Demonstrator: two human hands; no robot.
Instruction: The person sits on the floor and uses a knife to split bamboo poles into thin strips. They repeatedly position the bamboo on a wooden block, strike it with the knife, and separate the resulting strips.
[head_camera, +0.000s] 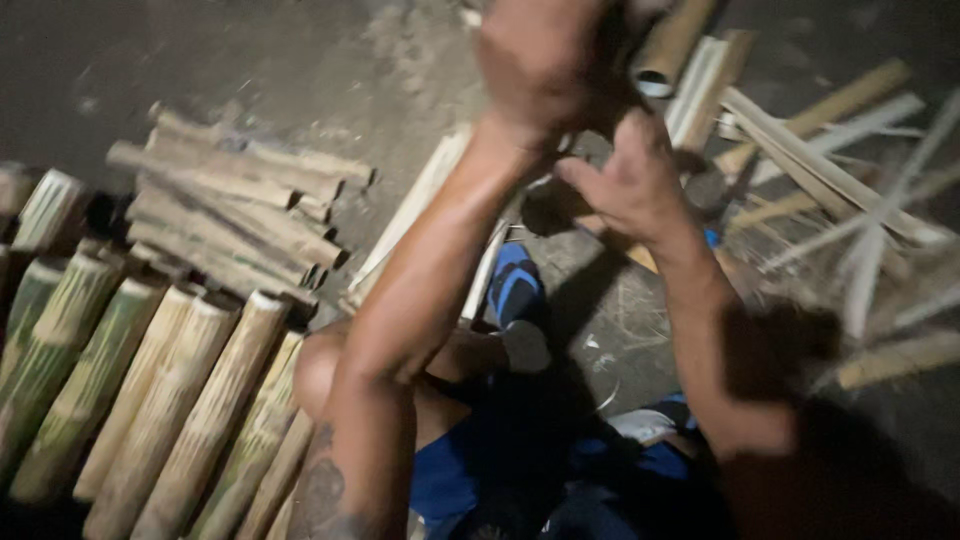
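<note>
At twelve o'clock the left hand (545, 65) wraps shut around a bamboo tube (672, 48). The right hand (630, 180), just below it, has its fingers (585, 175) loosely spread; whether they touch the tube is probably hidden by blur. Bamboo lengths (150, 400) lie at eight o'clock, split strips (830, 180) at two.
</note>
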